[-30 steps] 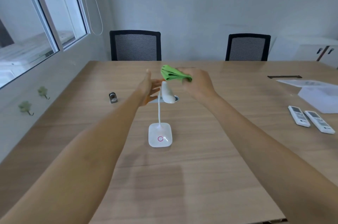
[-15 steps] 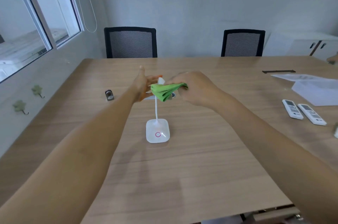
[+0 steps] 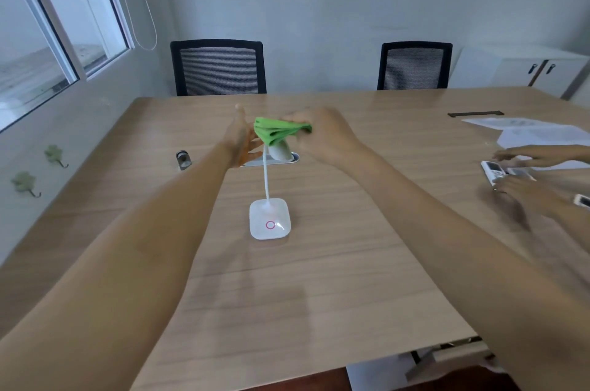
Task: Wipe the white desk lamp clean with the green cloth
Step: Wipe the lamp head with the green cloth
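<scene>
While the white desk lamp (image 3: 270, 218) stands by its square base near the middle of the wooden surface (image 3: 319, 295), its thin neck will flex, so each stroke should stay light and follow the head's length. Farther out, the left hand (image 3: 240, 141) is open with fingers steadying the lamp head, and the right hand (image 3: 322, 135) pinches the folded green cloth (image 3: 277, 130) draped over that head.

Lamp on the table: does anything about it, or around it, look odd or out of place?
The lamp looks intact, its base flat on the table. The right hand presses the cloth over its head while the left hand steadies it. One oddity: another person's blurred hands reach for the remotes at right.
</scene>
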`<state>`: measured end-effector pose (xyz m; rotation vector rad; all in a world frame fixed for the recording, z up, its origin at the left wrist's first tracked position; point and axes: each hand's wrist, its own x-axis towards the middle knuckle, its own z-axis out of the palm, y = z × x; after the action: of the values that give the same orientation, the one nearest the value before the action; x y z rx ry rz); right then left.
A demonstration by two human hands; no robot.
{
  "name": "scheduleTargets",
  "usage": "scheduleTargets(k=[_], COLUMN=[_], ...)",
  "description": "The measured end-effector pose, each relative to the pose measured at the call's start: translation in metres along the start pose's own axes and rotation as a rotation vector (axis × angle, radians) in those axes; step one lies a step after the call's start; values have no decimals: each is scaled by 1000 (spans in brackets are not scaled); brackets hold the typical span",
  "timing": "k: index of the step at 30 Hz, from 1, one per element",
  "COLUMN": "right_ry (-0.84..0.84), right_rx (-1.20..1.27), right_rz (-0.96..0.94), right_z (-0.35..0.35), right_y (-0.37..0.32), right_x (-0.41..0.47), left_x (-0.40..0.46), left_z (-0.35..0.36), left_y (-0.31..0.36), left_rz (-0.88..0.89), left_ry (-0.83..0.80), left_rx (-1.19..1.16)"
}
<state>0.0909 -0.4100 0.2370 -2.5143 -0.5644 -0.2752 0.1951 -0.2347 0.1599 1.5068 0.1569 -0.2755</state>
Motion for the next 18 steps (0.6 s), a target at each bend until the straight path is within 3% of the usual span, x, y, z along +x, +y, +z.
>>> scheduleTargets(k=[9, 15, 18], right_ry=[60, 237, 231], right_rx=[129, 226, 210], right_rz=[-236, -152, -130], right_z=[1, -2, 11], right_y=[12, 20, 18], right_x=[-57, -41, -25], left_x=[-8, -10, -8], left_z=[5, 4, 4], left_y=[6, 4, 5], left_rz=[-15, -16, -22], left_ry=[-7, -7, 12], left_rx=[1, 10, -10])
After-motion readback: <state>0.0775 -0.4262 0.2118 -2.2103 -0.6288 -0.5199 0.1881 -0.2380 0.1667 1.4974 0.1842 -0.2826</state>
